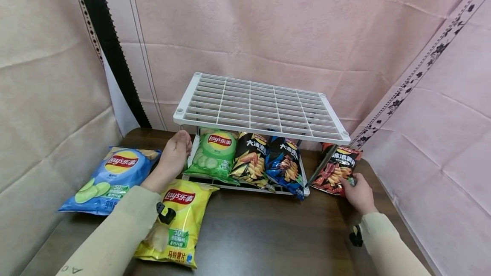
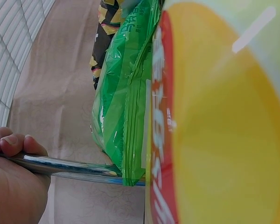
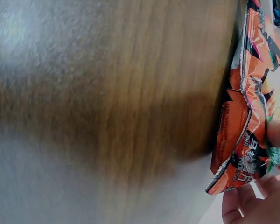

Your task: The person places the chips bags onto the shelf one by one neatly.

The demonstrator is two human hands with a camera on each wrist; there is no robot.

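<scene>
My left hand (image 1: 174, 156) grips a front metal post (image 2: 79, 169) of the white two-tier rack (image 1: 261, 129), fingers curled round it in the left wrist view. At the right, my right hand (image 1: 359, 193) pinches the lower corner of a red-and-black chip bag (image 1: 333, 173), which leans beside the rack's right post. On the rack's lower tier stand a green chip bag (image 1: 215, 154), a black-and-gold chip bag (image 1: 251, 159) and a black-and-blue chip bag (image 1: 284, 163), side by side under the upper grid.
A yellow chip bag (image 1: 184, 220) lies on the dark wooden table (image 1: 268, 233) in front of the rack, partly behind my left forearm. Left of the rack is a blue chip bag (image 1: 111, 182). Pale pink cloth (image 1: 287, 24) hangs around the table's back and sides.
</scene>
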